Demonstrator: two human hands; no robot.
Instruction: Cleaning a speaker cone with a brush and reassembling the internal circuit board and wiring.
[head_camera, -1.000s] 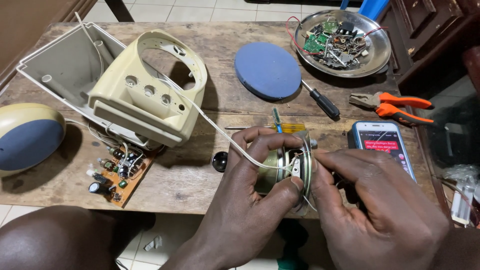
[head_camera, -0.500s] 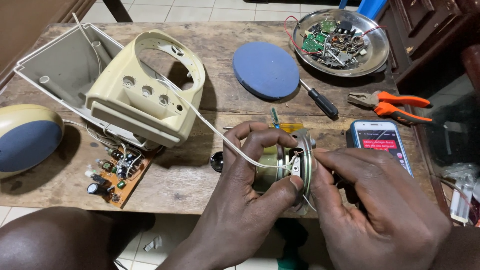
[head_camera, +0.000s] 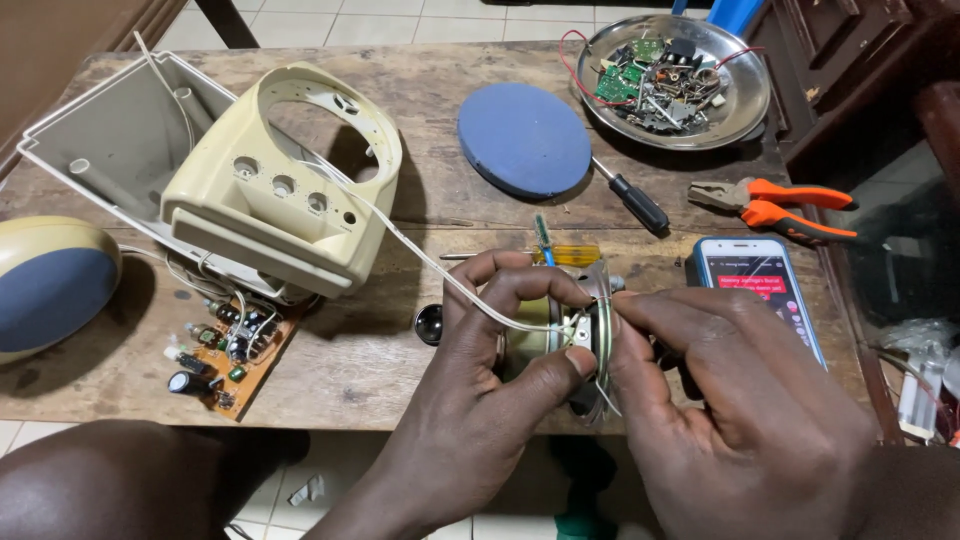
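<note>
**Speaker cradled over the worktop edge**

At the near edge of the wooden worktop (head_camera: 400, 370), the round metal speaker unit (head_camera: 560, 340) sits edge-up, clenched in the left hand (head_camera: 480, 400); the right hand (head_camera: 740, 400) pinches its rim, steadying white wires (head_camera: 400, 240) from the cream plastic casing (head_camera: 280, 190)

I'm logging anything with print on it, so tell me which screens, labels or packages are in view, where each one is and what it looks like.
Smartphone: flat on the wooden table, just beyond the right hand; upright rectangle, light blue frame, lit screen with a red band on top and white below.
No packages or signs show.
</note>
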